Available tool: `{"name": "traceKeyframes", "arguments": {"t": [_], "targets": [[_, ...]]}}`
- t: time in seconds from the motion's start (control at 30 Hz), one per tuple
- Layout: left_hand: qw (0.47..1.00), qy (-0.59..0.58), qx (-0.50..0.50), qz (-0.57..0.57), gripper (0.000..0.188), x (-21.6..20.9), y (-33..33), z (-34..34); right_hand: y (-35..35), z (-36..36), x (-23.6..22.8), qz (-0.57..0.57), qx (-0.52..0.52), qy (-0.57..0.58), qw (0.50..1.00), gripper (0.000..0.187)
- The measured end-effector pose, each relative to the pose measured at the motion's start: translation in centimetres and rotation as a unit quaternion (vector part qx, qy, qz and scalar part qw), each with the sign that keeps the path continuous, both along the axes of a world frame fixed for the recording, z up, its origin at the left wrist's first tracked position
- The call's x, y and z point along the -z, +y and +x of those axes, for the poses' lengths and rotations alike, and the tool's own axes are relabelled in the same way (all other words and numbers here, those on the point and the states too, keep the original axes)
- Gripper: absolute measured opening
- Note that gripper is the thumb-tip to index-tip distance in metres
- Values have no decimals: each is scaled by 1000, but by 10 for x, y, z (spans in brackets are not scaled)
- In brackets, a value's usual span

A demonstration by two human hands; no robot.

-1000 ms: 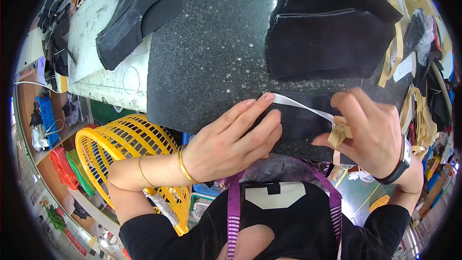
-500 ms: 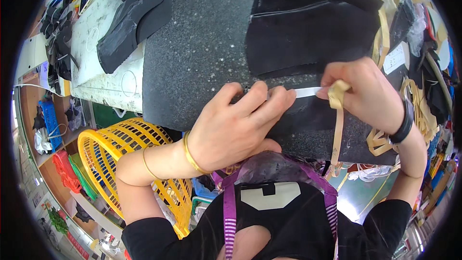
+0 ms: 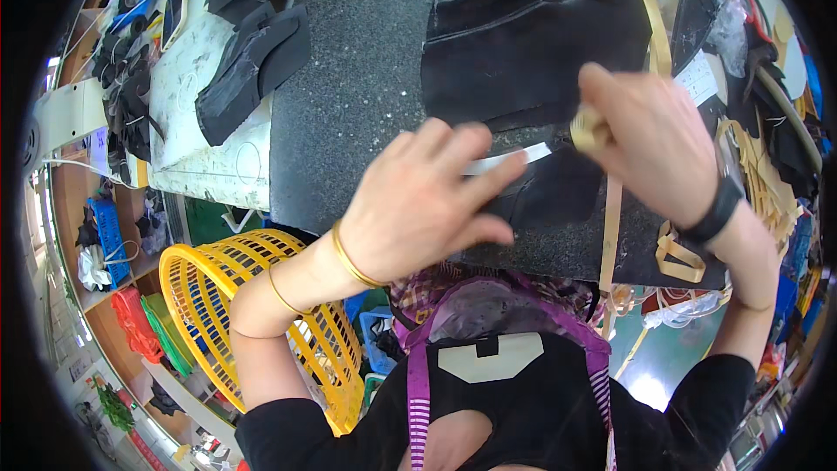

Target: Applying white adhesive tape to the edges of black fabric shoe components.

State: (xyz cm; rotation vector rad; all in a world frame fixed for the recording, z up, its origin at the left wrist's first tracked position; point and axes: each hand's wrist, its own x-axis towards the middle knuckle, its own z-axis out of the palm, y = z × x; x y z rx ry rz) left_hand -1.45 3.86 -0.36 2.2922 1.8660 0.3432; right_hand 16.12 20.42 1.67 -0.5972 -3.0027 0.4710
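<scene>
our left hand (image 3: 418, 205) presses flat on the pale tape strip (image 3: 506, 160) across the black piece (image 3: 549, 196), right hand (image 3: 649, 144) pinching the tape roll (image 3: 588, 129), taping looks partway done.

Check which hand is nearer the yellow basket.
Left. The left hand lies on the black counter just above the yellow basket, its wrist over the rim. The right hand is far across, holding tape.
</scene>
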Motion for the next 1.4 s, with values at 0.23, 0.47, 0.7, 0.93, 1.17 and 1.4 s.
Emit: {"name": "traceKeyframes", "arguments": {"t": [0.23,0.47,0.7,0.93,1.17,1.4], "targets": [[973,-211,-45,-80,27,-6,-6,-3,-28,10,-6,-119,-156,62,978,25],[639,-513,-98,-565,28,-26,2,-21,-50,32,-22,-258,-131,21,957,26],[957,-271,71,-80,27,9,0,-10,-50,19,-1,-361,-29,19,932,32],[955,-62,227,183,25,32,-5,-9,-48,19,13,-196,-12,50,979,34],[976,-166,133,40,27,16,-3,-16,-45,20,39,-90,-161,182,966,24],[962,-221,161,14,32,20,-2,-40,-59,21,38,20,-266,195,944,18]]}}
